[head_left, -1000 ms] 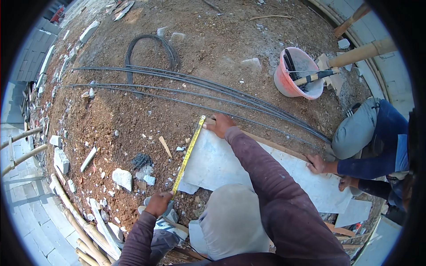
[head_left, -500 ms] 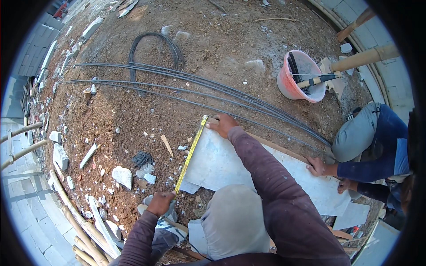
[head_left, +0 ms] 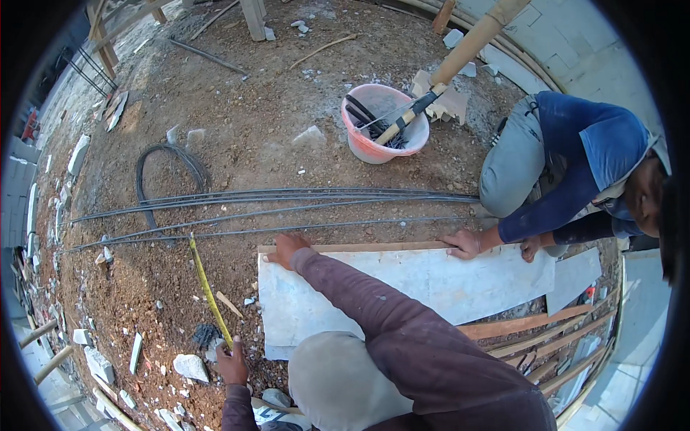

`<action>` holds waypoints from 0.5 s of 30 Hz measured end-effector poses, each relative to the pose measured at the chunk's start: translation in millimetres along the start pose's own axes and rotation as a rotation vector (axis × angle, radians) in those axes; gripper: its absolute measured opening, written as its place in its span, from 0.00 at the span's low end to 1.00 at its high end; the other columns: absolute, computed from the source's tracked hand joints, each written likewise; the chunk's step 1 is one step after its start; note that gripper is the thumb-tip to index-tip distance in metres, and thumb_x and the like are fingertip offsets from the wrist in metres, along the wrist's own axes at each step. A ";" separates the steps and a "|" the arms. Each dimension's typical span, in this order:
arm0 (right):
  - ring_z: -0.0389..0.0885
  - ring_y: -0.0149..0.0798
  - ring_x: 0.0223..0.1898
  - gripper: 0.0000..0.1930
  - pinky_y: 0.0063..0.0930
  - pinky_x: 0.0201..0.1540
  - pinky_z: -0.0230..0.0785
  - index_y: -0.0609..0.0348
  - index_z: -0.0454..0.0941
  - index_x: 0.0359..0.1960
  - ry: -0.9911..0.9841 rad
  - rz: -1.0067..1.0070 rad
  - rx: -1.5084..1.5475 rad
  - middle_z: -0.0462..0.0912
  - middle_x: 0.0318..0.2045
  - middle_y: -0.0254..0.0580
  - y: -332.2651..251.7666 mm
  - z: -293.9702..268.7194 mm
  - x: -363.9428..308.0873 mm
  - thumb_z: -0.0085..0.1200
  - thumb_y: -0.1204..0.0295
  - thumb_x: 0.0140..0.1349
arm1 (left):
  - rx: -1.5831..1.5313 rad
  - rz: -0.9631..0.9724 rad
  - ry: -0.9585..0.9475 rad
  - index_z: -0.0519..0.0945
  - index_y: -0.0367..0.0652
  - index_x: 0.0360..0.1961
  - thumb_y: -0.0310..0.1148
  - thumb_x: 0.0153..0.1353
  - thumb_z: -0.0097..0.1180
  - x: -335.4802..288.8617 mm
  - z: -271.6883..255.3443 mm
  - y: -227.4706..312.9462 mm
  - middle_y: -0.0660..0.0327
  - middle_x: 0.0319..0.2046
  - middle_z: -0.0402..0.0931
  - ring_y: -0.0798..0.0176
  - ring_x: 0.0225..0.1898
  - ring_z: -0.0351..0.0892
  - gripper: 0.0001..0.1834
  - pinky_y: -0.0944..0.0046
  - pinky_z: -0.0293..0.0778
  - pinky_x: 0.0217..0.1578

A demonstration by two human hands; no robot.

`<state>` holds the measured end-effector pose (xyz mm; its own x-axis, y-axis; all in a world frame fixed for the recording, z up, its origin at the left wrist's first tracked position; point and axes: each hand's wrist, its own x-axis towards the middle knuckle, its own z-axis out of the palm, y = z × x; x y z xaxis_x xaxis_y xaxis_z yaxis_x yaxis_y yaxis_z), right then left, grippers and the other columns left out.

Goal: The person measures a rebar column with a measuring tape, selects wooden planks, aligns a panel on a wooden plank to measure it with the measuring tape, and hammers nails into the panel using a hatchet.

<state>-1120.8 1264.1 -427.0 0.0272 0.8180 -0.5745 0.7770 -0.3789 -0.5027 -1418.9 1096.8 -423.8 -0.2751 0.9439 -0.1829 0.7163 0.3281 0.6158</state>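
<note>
My left hand is closed around the lower end of a yellow tape measure. The blade stretches away over the soil, its far tip close to the nearest steel rod, and lies apart from the board's left edge. At the far left corner of a white flat board, my right hand grips the edge, thumb at the corner. A brown wooden strip runs along that far edge. To the right, a co-worker's hand rests on the same edge, with their other hand beside it.
Long thin steel rods cross beyond the board, near a wire coil. A pink bucket holds dark pieces and a wooden-handled tool. The co-worker crouches at right. Timber strips lie lower right; rubble litters the left.
The tape measure has come away from the board's left edge and shifted left with my left hand. My right hand stays at the board's corner. The whole view has turned.
</note>
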 end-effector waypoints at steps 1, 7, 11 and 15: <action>0.68 0.52 0.60 0.33 0.51 0.62 0.56 0.54 0.72 0.56 -0.029 -0.014 0.013 0.74 0.56 0.49 -15.4 1.5 -1.1 0.58 0.47 0.53 | -0.017 0.064 0.121 0.73 0.35 0.28 0.46 0.64 0.53 12.0 -2.6 -28.9 0.64 0.21 0.69 0.71 0.24 0.65 0.21 0.68 0.63 0.25; 0.66 0.50 0.61 0.30 0.56 0.62 0.53 0.53 0.73 0.53 -0.071 0.024 0.019 0.74 0.55 0.45 7.1 -7.2 -3.7 0.57 0.47 0.54 | -0.271 0.033 -0.117 0.71 0.37 0.29 0.46 0.67 0.47 27.0 -0.3 40.8 0.59 0.26 0.70 0.66 0.29 0.66 0.20 0.63 0.64 0.32; 0.67 0.49 0.60 0.27 0.53 0.61 0.55 0.53 0.76 0.49 -0.020 0.033 0.031 0.76 0.54 0.45 5.0 -4.0 -2.0 0.60 0.49 0.53 | -0.316 0.228 0.080 0.67 0.38 0.27 0.48 0.68 0.41 29.8 6.2 69.7 0.61 0.26 0.66 0.66 0.30 0.62 0.22 0.64 0.61 0.32; 0.69 0.48 0.59 0.26 0.50 0.59 0.56 0.52 0.78 0.48 0.005 0.024 0.037 0.78 0.52 0.44 1.0 -2.0 -1.9 0.61 0.50 0.52 | -0.347 0.238 0.037 0.67 0.38 0.29 0.51 0.67 0.40 46.0 11.6 75.2 0.62 0.26 0.62 0.66 0.30 0.61 0.24 0.64 0.61 0.34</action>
<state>-1118.8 1263.0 -425.2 0.0486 0.8106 -0.5836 0.7524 -0.4140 -0.5124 -1370.2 1165.3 -394.8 -0.1554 0.9877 0.0193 0.5062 0.0629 0.8601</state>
